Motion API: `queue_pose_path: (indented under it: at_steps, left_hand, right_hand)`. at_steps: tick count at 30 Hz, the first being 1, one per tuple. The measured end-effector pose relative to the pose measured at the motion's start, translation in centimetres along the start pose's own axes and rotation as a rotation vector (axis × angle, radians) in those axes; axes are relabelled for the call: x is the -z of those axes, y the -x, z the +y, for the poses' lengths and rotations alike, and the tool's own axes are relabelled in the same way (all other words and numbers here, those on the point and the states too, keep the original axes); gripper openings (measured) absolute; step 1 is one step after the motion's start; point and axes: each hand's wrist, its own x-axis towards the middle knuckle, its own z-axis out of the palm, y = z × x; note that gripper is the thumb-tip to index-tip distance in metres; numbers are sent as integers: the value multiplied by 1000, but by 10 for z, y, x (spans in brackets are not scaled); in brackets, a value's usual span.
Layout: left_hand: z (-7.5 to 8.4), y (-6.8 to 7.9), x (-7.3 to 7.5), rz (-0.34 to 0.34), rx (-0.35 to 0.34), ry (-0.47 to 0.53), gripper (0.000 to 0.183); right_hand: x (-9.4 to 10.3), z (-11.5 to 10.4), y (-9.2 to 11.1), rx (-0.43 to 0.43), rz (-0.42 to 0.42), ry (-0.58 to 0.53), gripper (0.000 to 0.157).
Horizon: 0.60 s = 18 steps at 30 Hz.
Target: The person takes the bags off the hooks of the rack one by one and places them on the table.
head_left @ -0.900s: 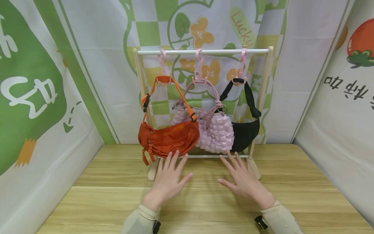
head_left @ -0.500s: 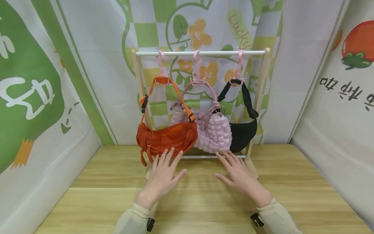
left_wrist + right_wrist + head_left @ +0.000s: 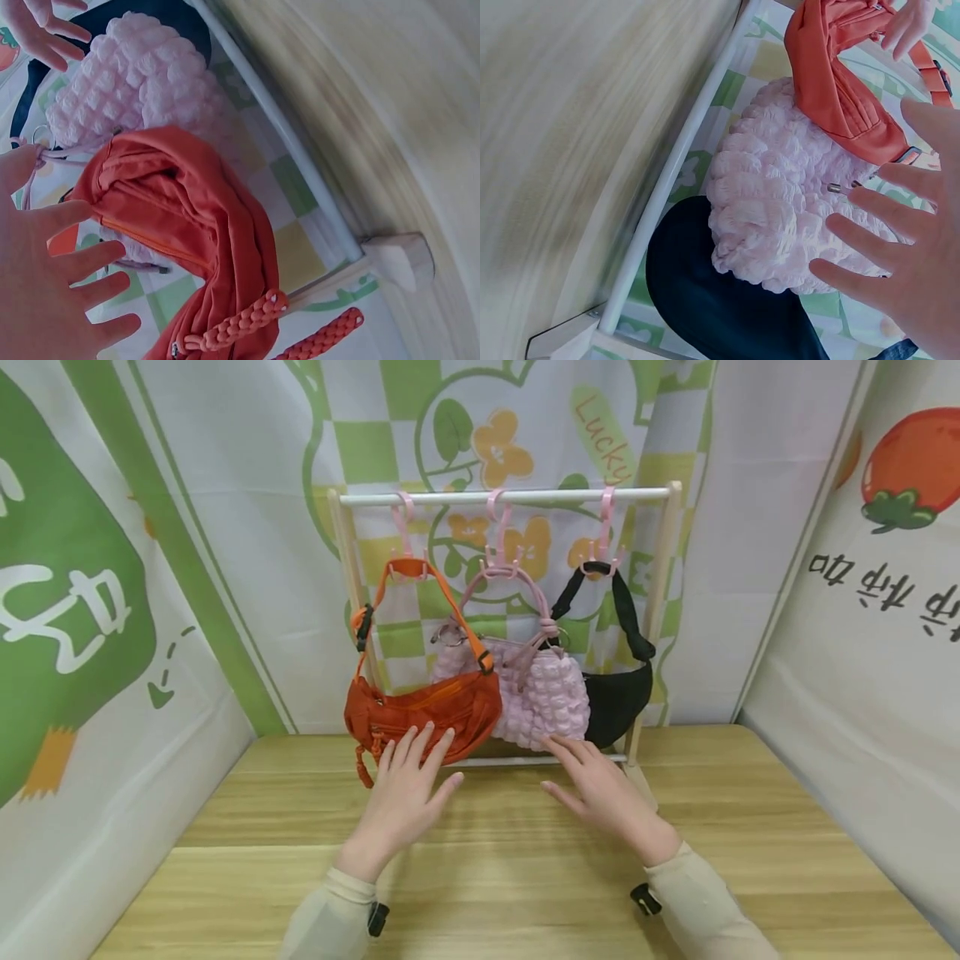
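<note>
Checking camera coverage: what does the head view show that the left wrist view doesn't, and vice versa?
Only head: white metal top rail, beige fabric sleeves, green "Lucky" label.
Only left wrist: palm side of the left hand, pale wooden foot nearest the red-orange fabric bag.
Both: that bag, puffy pink fabric bag, black crescent-shaped bag, left hand, right hand.

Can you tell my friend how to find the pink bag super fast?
On the table stands a rack. The pink bag hangs from its middle hook, between the orange bag and the black bag. Only the pink one is covered in puffy bumps.
</note>
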Motion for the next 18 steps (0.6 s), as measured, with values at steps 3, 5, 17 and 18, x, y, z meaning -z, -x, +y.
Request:
queue_pose_path:
  at_steps: [3, 5, 17, 18]
  left_hand:
    - [-3, -3, 5, -1, -3, 4, 60]
    - [-5, -4, 8, 1, 0, -11, 60]
    - [-15, -15, 28, 2, 0, -39, 59]
    - [-16, -15, 29, -3, 0, -46, 59]
  right_hand:
    - [1, 1, -6, 19, 26, 5, 56]
    - [1, 2, -9, 27, 27, 5, 55]
    - [9, 5, -24, -27, -40, -7, 54]
    - [9, 5, -25, -29, -47, -11, 54]
